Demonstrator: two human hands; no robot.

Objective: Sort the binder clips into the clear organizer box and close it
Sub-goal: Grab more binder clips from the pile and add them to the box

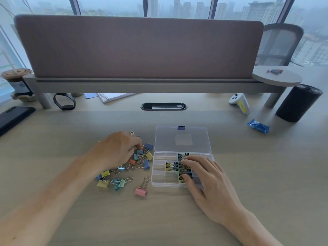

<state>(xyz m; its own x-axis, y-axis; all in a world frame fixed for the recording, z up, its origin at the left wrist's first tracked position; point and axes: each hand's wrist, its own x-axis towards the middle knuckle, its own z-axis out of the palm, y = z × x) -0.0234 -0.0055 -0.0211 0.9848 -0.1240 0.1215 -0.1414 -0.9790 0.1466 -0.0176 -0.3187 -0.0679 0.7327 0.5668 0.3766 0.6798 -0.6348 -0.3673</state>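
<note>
Your left hand (117,150) is curled into the loose pastel binder clips (142,162) on the surface (257,174), left of the clear plastic organizer box (158,182). Can't tell if it's pinching one. Your right hand (209,181) is spread flat over the filled compartments. Risk imo: tangled handles stick up, so the open lid (182,139) won't latch.

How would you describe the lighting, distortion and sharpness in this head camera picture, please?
Head view: soft, hazy daylight from the windows, faint shadows under the left hand and right hand; the wide-angle lens bows the desk divider; the loose binder clips look slightly soft, colours readable.
</note>
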